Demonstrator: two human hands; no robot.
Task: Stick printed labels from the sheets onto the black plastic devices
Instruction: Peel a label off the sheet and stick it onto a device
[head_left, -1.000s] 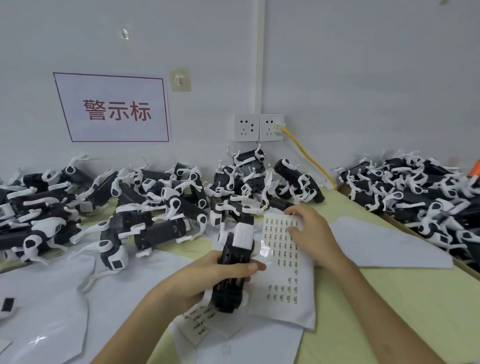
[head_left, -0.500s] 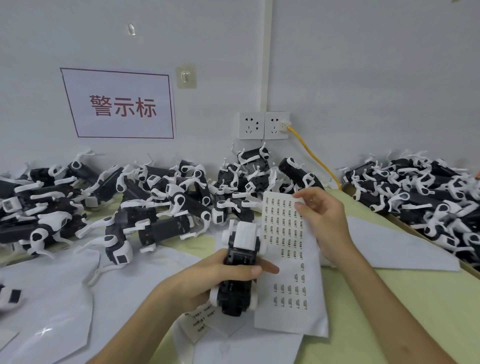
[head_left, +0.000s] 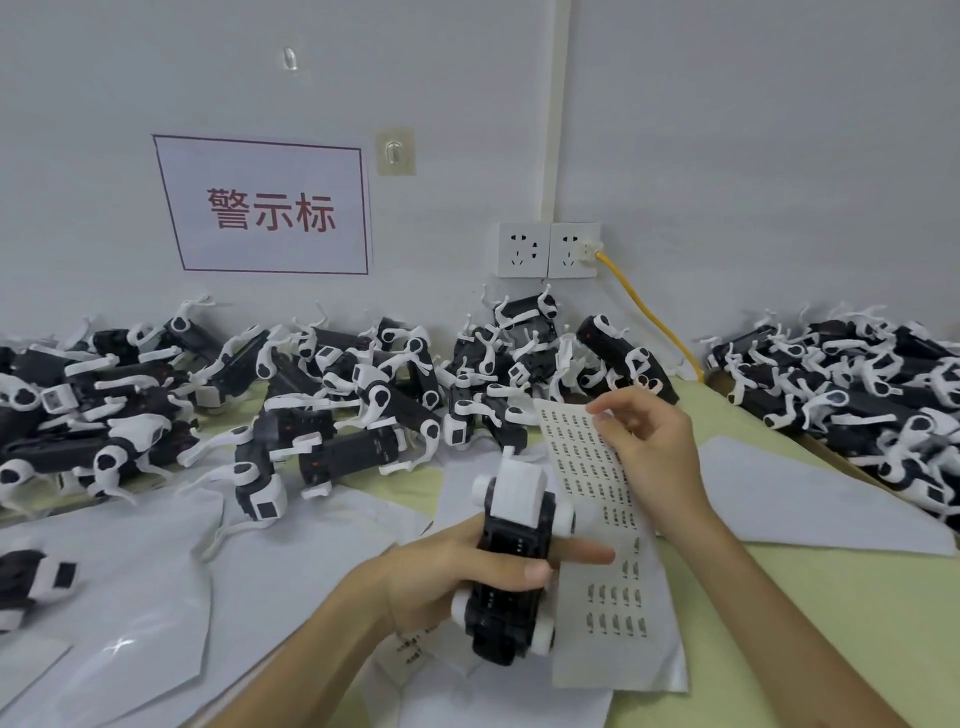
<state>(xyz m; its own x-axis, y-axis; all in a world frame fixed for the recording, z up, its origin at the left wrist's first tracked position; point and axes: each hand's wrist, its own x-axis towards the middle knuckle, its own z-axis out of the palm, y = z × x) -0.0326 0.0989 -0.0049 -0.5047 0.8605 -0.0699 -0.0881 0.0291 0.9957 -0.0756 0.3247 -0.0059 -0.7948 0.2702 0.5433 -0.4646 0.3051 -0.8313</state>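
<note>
Left grip (head_left: 457, 577) wrapped round the device (head_left: 514, 551): black ribbed body, white cap at far end, white round lugs on the sides, held over the desk (head_left: 779, 623). Right grip (head_left: 649, 447) pinches the label sheet (head_left: 618, 613) at its top edge, just beside it.

Held device (head_left: 514, 530): black body, white end cap, white round knobs at the corners. Label sheet (head_left: 618, 618): white, printed with small black marks in even rows and columns (print too small to read). Piled devices (head_left: 337, 395) along the wall: black casings with white curved arms and white joints. Table (head_left: 805, 623): pale yellow-green, unpatterned. Loose sheets (head_left: 130, 571): plain white with a glossy sheen. Wall sign (head_left: 265, 208): white ground, dark red characters, thin dark red border. Sockets (head_left: 548, 249): white. Cable (head_left: 649, 317): yellow. Wall (head_left: 727, 156): plain pale grey.
</note>
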